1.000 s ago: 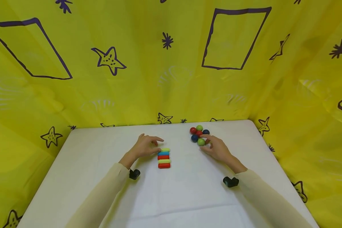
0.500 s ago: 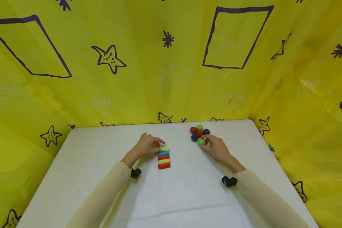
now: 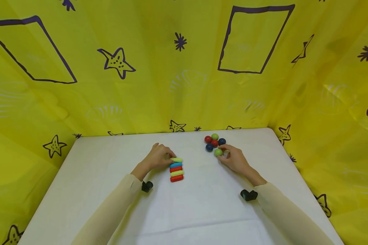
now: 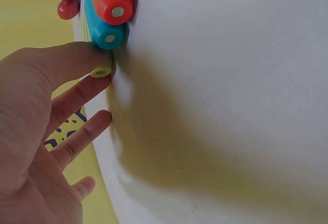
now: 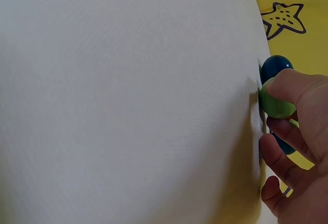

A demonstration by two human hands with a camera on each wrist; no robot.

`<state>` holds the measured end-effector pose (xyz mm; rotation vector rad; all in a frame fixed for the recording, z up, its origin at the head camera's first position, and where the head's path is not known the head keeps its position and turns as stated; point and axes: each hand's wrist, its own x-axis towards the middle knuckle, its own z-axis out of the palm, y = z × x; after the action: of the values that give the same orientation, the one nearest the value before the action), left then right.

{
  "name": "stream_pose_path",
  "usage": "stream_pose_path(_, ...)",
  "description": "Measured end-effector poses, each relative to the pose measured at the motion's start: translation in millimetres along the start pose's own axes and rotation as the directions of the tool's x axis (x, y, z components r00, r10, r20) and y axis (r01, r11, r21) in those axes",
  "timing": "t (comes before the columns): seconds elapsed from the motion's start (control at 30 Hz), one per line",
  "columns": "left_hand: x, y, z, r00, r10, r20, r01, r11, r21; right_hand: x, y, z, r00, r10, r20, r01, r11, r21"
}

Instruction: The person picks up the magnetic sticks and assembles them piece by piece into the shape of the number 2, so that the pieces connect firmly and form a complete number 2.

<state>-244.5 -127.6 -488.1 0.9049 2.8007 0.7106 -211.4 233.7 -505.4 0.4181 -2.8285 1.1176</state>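
Observation:
A row of short coloured rods lies on the table, stacked side by side: blue [image 3: 176, 165], red [image 3: 176, 169], yellow-green [image 3: 177, 173] and red [image 3: 176, 178]. At the far end of this row my left hand [image 3: 156, 157] pinches a yellow-green rod [image 3: 177, 160] between thumb and forefinger; its end [image 4: 101, 72] shows in the left wrist view, just beside the blue rod's round metal-tipped end [image 4: 110, 38]. To the right, my right hand [image 3: 235, 160] pinches a green ball [image 3: 218, 152] between thumb and fingers. Its other fingers are partly bent in the right wrist view.
Behind the green ball sits a cluster of balls: dark blue [image 3: 209, 147], red [image 3: 214, 143], another red [image 3: 208, 139], green [image 3: 214, 136] and dark blue [image 3: 222, 141]. A yellow patterned cloth [image 3: 153, 85] rises behind and beside the white table [image 3: 202, 204].
My left forefinger has come down on the far yellow-green rod, which now sits slightly tilted. The green ball has moved a little right with my right hand, away from the dark blue ball.

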Motion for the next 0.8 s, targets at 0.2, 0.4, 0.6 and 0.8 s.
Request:
stream_pose_path(0.2,1.5,1.9,1.1,1.0,-0.006,-0.005,0.006,1.0,-0.022,0.5,3.0,-1.8,1.0,0.004,0.011,-0.004,1.0,0.017)
stream_pose_path(0.4,2.9,1.5,4.2,1.0,-0.013,-0.027,0.012,0.999,-0.041,0.9,4.5,-4.9,0.999,-0.015,0.036,0.014,0.999,0.031)
stream_pose_path(0.6,5.8,5.1,6.8,0.998,-0.043,-0.048,0.038,0.994,-0.099,3.3,7.8,-6.6,0.998,-0.03,0.06,0.027,0.999,0.042)
stream_pose_path(0.8,9.6,9.9,9.3,0.997,-0.052,-0.062,0.041,0.984,-0.172,6.2,9.2,-4.8,0.996,-0.003,0.094,-0.001,0.999,0.044)
